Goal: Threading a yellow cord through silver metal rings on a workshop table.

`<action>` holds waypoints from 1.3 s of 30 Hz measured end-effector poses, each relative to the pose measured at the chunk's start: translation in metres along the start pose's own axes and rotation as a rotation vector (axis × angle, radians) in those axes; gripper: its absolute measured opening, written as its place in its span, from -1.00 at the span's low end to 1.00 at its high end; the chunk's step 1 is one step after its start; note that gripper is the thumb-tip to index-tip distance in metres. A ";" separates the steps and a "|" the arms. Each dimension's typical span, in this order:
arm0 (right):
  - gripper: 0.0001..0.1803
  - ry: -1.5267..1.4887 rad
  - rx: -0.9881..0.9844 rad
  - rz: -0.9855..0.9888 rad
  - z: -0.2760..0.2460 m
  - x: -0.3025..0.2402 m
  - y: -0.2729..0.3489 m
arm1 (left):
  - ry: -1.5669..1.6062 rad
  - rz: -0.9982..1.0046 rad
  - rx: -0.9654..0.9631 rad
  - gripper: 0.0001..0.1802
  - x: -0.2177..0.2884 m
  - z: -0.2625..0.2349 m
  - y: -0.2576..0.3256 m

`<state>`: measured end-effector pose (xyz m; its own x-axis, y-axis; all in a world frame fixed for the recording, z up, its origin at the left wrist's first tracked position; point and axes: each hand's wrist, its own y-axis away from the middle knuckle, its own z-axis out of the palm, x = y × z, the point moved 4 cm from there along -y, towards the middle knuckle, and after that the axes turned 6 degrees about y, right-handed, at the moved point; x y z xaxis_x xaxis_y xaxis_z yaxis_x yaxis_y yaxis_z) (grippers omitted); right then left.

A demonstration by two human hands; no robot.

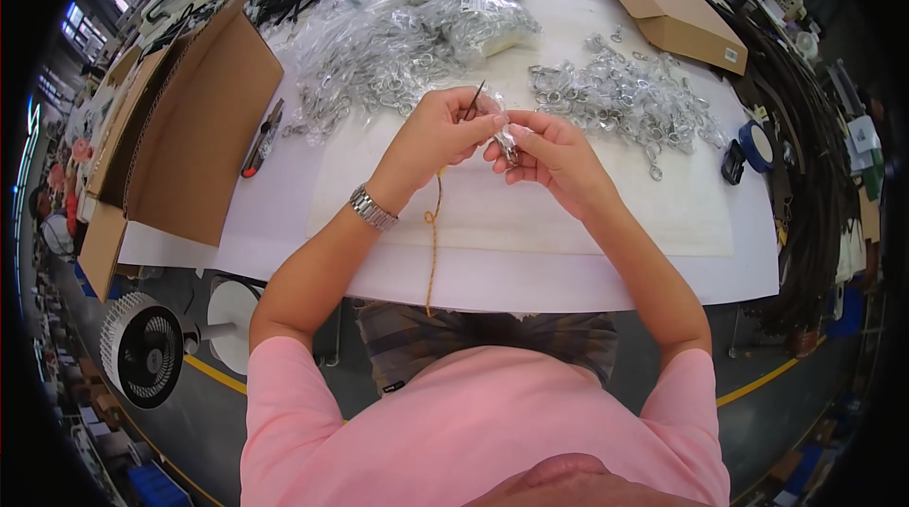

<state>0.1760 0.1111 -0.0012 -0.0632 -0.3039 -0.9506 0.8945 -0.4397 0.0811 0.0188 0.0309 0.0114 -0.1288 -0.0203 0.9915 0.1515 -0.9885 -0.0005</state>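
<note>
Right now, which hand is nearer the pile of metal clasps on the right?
Right. The right hand is at the near left of the pile; the left hand is farther left.

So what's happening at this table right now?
A person in a pink short-sleeved top works at a white table. The left hand and right hand pinch a small clear plastic wrapper showing shiny metal. A thin, dark, pointed tool sticks out of the left grip, and a thin yellow-brown cord hangs below. Ahead on the right lies a pile of plastic-wrapped silver metal pieces.
</note>
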 end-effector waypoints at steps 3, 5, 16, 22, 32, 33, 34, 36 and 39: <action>-0.70 0.133 0.083 0.084 -0.001 -0.001 0.002 | -0.188 0.111 0.098 -0.85 0.005 0.004 0.002; -0.70 0.445 0.105 -0.044 -0.004 -0.005 0.004 | -0.263 0.184 0.123 -0.86 0.007 0.007 0.002; -0.63 -0.293 -0.270 0.327 -0.015 0.005 0.004 | -0.019 0.151 -0.051 -0.84 0.010 0.006 0.003; -0.63 -0.082 -0.130 0.245 -0.016 0.003 0.000 | 0.366 0.044 -0.067 -0.76 0.004 -0.025 -0.002; -0.77 0.331 0.185 -0.023 -0.021 -0.007 0.002 | -0.407 0.164 -0.177 -0.61 0.023 -0.001 0.007; -0.77 0.332 0.186 -0.022 -0.019 -0.006 0.002 | -0.428 0.123 -0.195 -0.61 0.021 0.006 0.010; -0.77 0.374 0.222 -0.064 -0.017 -0.006 0.004 | -0.450 0.081 -0.214 -0.61 0.019 0.011 0.012; -0.77 0.417 0.250 -0.104 -0.012 -0.007 0.005 | -0.412 0.057 -0.163 -0.62 0.017 0.015 0.011; -0.77 0.438 0.275 -0.139 -0.003 -0.009 0.007 | -0.428 0.145 -0.070 -0.64 0.004 0.019 0.008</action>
<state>0.1838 0.1136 0.0070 0.0703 0.1280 -0.9893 0.7378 -0.6741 -0.0348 0.0382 0.0254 0.0180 0.3074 -0.1098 0.9452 0.0700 -0.9880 -0.1376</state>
